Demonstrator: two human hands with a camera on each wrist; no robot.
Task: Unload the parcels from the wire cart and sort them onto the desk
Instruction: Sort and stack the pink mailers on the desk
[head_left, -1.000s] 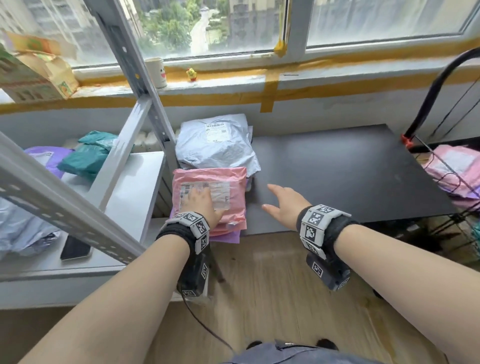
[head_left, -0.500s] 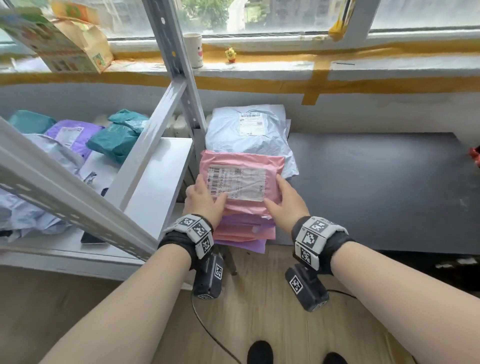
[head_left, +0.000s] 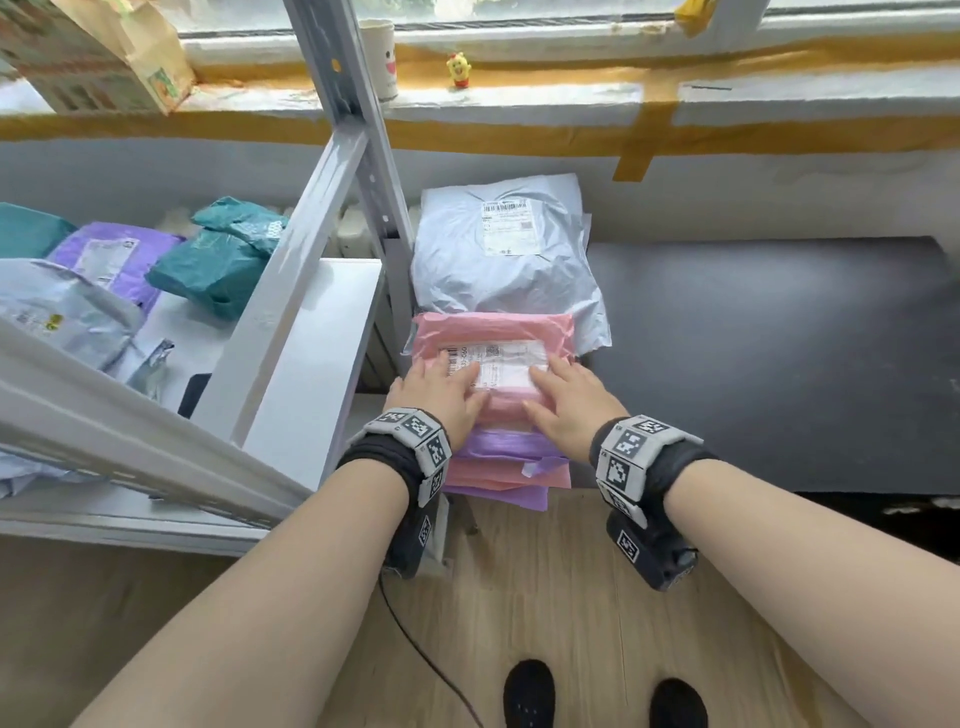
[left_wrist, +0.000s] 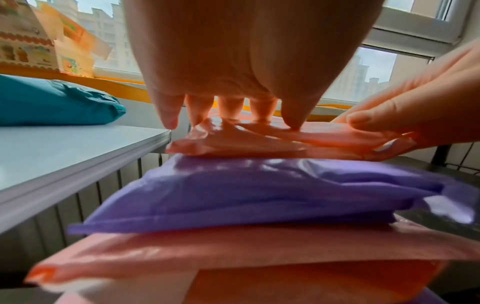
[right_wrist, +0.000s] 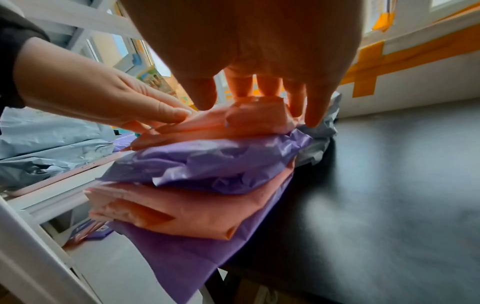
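1. Both hands are down on the top pink parcel (head_left: 493, 345) at the centre of the head view, on the near left corner of the black desk (head_left: 779, 364).
2. The left hand (head_left: 441, 397) lies flat on the parcel's left side, fingers straight and spread over the edge of the shipping label (head_left: 493, 364), gripping nothing.
3. The right hand (head_left: 569, 402) mirrors it on the right side; its fingers reach out flat on the plastic and the thumb sits along the near edge.
4. Under that pink parcel there's a stack: a purple parcel (left_wrist: 246, 191), another pink parcel (left_wrist: 233, 251) and one more purple bag (right_wrist: 182, 261) at the bottom, overhanging the desk's front edge.
5. Just behind the stack, touching it, a grey-white parcel (head_left: 498, 260) rests toward the wall.
6. At the left of the frame, a white shelf (head_left: 311, 353) carries teal parcels (head_left: 223, 265), a purple one (head_left: 109, 260) and a grey one (head_left: 62, 312).
7. On the windowsill at the top: a paper cup (head_left: 382, 57) and a little yellow figure (head_left: 459, 68).
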